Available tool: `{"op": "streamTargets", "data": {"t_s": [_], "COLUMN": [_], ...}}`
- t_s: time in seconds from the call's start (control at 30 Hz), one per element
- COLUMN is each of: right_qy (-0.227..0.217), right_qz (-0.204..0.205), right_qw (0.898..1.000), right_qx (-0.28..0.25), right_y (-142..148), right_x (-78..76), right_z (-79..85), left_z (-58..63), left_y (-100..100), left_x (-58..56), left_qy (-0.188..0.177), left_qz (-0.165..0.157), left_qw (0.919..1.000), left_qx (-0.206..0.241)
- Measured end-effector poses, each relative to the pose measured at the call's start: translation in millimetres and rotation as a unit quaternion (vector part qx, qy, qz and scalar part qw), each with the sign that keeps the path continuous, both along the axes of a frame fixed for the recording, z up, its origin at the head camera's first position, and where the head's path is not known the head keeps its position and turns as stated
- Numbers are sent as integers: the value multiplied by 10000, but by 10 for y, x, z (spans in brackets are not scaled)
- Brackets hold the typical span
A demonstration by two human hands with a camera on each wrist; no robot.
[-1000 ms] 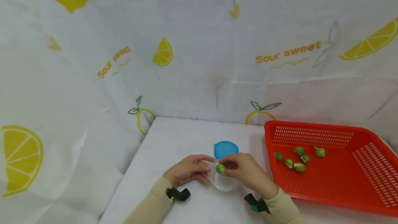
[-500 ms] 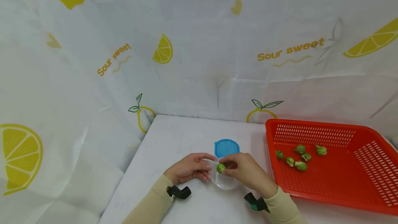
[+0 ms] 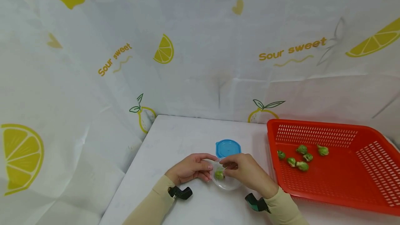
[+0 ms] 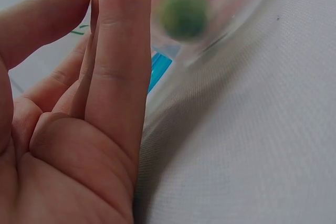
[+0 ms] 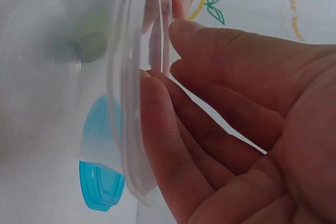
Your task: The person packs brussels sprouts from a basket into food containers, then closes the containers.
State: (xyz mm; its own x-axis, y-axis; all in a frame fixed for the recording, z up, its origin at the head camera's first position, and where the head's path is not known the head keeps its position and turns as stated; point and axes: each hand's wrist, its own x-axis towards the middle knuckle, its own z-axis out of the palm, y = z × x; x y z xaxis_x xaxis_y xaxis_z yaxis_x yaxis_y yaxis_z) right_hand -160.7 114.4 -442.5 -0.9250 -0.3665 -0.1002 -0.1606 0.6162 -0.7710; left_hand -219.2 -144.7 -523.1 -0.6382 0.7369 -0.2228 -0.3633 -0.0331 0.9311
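Observation:
A small clear plastic container [image 3: 227, 185] sits on the white table between the two hands. Its left rim is pinched by my left hand [image 3: 191, 168], thumb and fingers at the edge. Inside it is a green Brussels sprout [image 3: 219, 174], seen blurred through the wall in both wrist views. Over the container's right side, my right hand [image 3: 249, 173] holds nothing, its fingers loosely bent and its fingertips right at the rim in the right wrist view [image 5: 157, 74]. A blue lid [image 3: 228, 147] lies flat just behind the container.
To the right stands a large red plastic basket [image 3: 337, 183] with perforated walls. Several Brussels sprouts [image 3: 302, 166] lie toward its left side. A white cloth backdrop [image 3: 200, 44] printed with lemons hangs behind and to the left of the table.
The right fingers have let go of the Brussels sprout, which has dropped from between their tips into the container. The left hand still grips the container in the same place.

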Motion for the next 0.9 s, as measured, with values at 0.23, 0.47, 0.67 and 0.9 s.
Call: {"op": "streamTargets", "data": {"t_s": [0.23,0.47,0.67,0.9], "right_qy": [74,186,173,491], "right_qz": [15,6,83,398], "right_qw": [10000,9998,9998,9979], "right_qx": [-1,15,-37,144], "right_y": [71,115,140,552], "right_x": [8,41,120,147], "right_z": [6,48,214,658], "left_z": [-6,-10,-33,-41], "left_y": [79,131,46,27], "left_x": [-34,-56,-20,20], "left_qy": [76,76,18,-25], "left_qz": [-92,-138,-8,114], "left_qw": [9999,9999,9999,9998], "left_qx": [1,-29,-124,-171]}}
